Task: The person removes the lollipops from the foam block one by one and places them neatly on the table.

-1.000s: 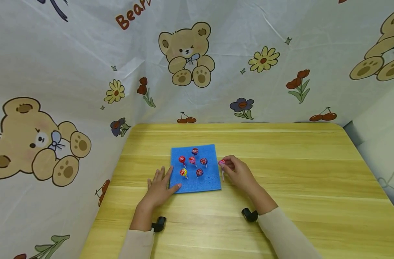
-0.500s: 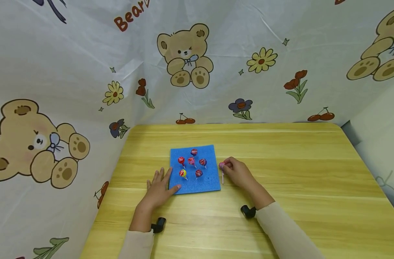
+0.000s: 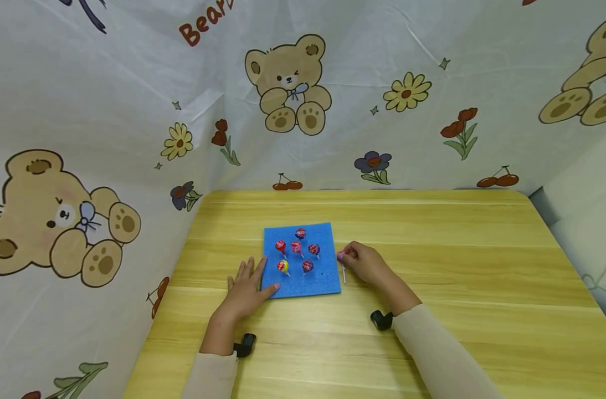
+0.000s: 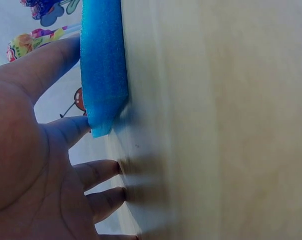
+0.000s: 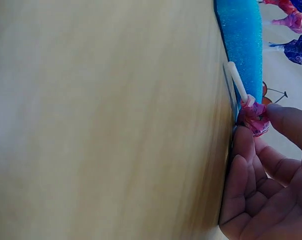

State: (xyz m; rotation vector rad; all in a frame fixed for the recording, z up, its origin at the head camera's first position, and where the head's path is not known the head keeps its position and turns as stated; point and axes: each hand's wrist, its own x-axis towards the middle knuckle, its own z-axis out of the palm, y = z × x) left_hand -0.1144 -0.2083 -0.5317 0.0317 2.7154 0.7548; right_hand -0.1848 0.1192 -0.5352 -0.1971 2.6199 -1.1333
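Note:
My right hand (image 3: 366, 262) pinches a pink-wrapped lollipop (image 5: 254, 117) by its head, thumb against fingers, just right of a blue foam block (image 3: 321, 284). Its white stick (image 3: 344, 274) points toward the near side, close to the table; whether it touches the wood I cannot tell. On the foam's left side, my left hand (image 3: 245, 293) has its fingers spread, the thumb (image 4: 56, 62) over the foam's edge and other fingertips on the table. Several lollipops stand in the foam, among them a yellow one (image 3: 282, 266), a red one (image 3: 280, 245) and a pink one (image 3: 296, 246).
The wooden table (image 3: 457, 277) extends around the foam. A white bear-print cloth (image 3: 343, 127) hangs behind the table and along its left side. Black wrist cameras, left one (image 3: 245, 346) and right one (image 3: 381, 320), sit at the sleeves.
My right hand has lowered the pink lollipop slightly toward the table beside the foam. My left hand and the standing lollipops keep their places.

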